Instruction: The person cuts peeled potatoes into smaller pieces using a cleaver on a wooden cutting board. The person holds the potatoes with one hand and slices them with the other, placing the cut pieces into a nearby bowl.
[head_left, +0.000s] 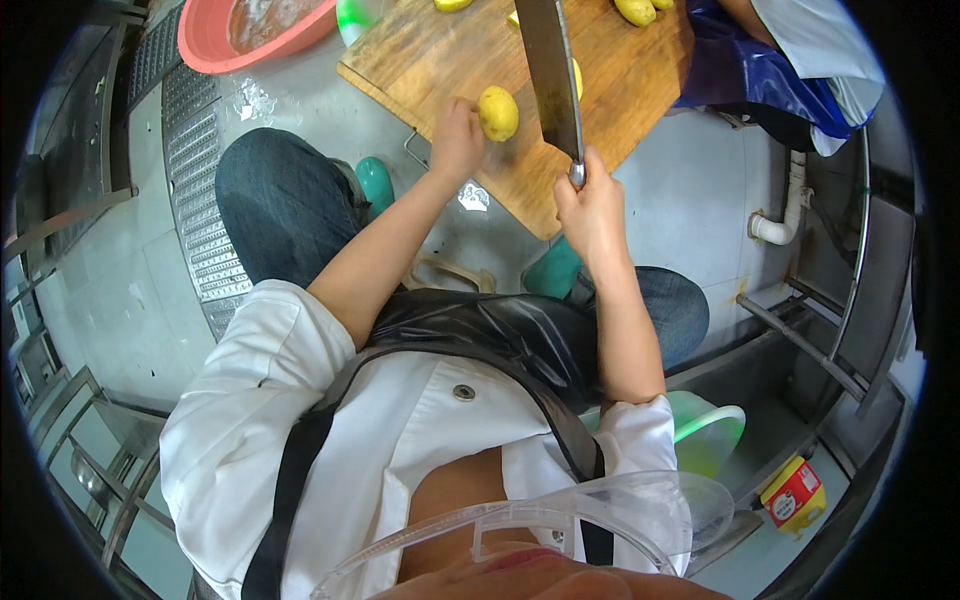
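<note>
My left hand (459, 141) has its fingertips against the left side of a yellow potato (499, 114), over the near left part of a wooden cutting board (424, 64). The fingers' far side is hidden. My right hand (594, 210) grips a cleaver (553, 82) by its handle, with the broad blade pointing away from me above the board. Behind the blade, a yellow potato piece (577, 79) shows only in part. Another partly hidden piece (514, 19) lies farther left. More potatoes (636, 11) sit near the board's far right side, and one (453, 4) is cut off by the top edge.
A pink basin (259, 56) holding water stands on the floor at upper left, near a metal drain grate (199, 202). At upper right, another person in a blue apron (739, 64) is close to the board. A green-tinted plastic bucket (701, 431) and yellow container (793, 495) are at lower right.
</note>
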